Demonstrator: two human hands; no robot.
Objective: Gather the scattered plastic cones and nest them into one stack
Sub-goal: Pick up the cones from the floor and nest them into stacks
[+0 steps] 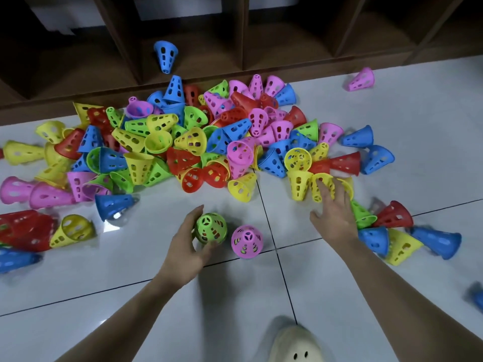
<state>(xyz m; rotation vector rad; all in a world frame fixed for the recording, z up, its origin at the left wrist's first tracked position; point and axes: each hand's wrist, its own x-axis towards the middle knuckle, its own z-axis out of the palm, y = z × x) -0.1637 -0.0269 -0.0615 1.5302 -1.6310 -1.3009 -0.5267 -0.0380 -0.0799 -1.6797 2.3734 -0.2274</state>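
A glossy floor (pixel 235 296) of large white tiles with thin dark grout lines reflects soft overhead light. Along its far edge stands a dark brown wooden shelf unit (pixel 243 35) with open, shadowed compartments separated by upright dividers.

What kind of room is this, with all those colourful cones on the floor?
Probably an indoor room in a home or playroom, though I can't be sure. The cones lie on a glossy white tiled floor, against low dark wooden cubby shelves, and a light shoe shows below.
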